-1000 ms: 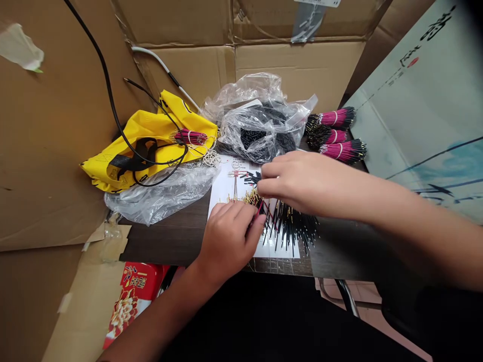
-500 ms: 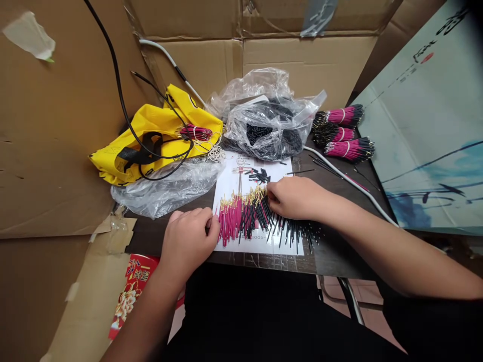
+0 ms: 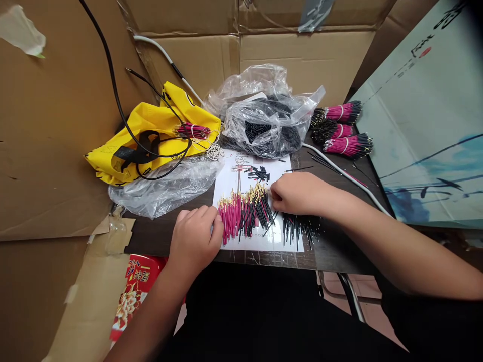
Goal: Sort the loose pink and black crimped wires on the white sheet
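A white printed sheet (image 3: 277, 242) lies on the dark table (image 3: 151, 240). Magenta wires (image 3: 229, 221) with gold tips spread over its left half, and black wires (image 3: 251, 218) lie beside them. My left hand (image 3: 196, 234) rests at the sheet's left edge, fingers curled, next to the magenta wires; what it holds, if anything, is hidden. My right hand (image 3: 296, 193) is closed over the sheet's right side, by the gold tips; its fingertips are hidden. More black wires (image 3: 300, 232) fan out below it. Short black sleeves (image 3: 258, 174) are scattered on the upper sheet.
Behind the sheet sits a clear plastic bag (image 3: 269, 125) of black pieces. A yellow bag (image 3: 151, 118) with a wire bundle is at left. Tied magenta-and-black bundles (image 3: 347, 145) lie at right, near a white cable (image 3: 339, 170). Cardboard walls (image 3: 305, 65) stand behind.
My right hand has shifted slightly right, off the gold tips, uncovering more black wires. My left hand has moved a little right with its fingers still curled. The view has shifted slightly.
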Motion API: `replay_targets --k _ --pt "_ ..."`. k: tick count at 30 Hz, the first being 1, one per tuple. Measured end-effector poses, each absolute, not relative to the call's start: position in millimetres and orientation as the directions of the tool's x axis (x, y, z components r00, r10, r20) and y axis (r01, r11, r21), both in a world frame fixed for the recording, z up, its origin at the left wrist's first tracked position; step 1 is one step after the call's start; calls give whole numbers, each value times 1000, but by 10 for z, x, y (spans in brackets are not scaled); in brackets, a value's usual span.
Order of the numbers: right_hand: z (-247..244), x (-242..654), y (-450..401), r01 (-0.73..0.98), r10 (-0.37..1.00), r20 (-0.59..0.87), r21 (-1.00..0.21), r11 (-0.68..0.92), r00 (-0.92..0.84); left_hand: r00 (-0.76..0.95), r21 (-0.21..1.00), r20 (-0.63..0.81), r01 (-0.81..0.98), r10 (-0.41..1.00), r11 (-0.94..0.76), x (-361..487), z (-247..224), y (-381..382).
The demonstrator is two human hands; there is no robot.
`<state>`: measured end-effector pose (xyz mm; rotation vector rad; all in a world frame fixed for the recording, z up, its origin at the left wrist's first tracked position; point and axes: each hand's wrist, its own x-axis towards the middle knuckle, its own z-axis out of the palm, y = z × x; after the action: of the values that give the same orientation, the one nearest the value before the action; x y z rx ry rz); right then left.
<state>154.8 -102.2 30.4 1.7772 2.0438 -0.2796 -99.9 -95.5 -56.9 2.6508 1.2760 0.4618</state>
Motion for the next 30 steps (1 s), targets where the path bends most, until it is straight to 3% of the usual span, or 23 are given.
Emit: replay_targets --k 4,10,16,19,23,30 --pt "357 1506 -1036 959 895 -427 173 224 -132 550 299 323 713 770 -634 -981 -573 -975" --pt "340 1503 -1000 961 877 -453 133 243 -158 542 325 505 602 672 -729 -851 -554 -1119" --pt "253 1667 -1011 988 889 -430 -86 131 -155 694 297 551 356 463 -886 -540 -552 -1385" --pt "294 1739 -1099 982 935 -332 -175 70 -126 709 254 559 347 430 -903 -451 -568 -1447" --pt "390 1760 -1363 997 979 -201 -65 29 -41 702 226 551 395 451 -891 -462 -602 -1452" --pt "254 1774 -1710 1000 971 -240 -24 10 -15 722 235 554 343 416 -909 -461 -669 -1485"
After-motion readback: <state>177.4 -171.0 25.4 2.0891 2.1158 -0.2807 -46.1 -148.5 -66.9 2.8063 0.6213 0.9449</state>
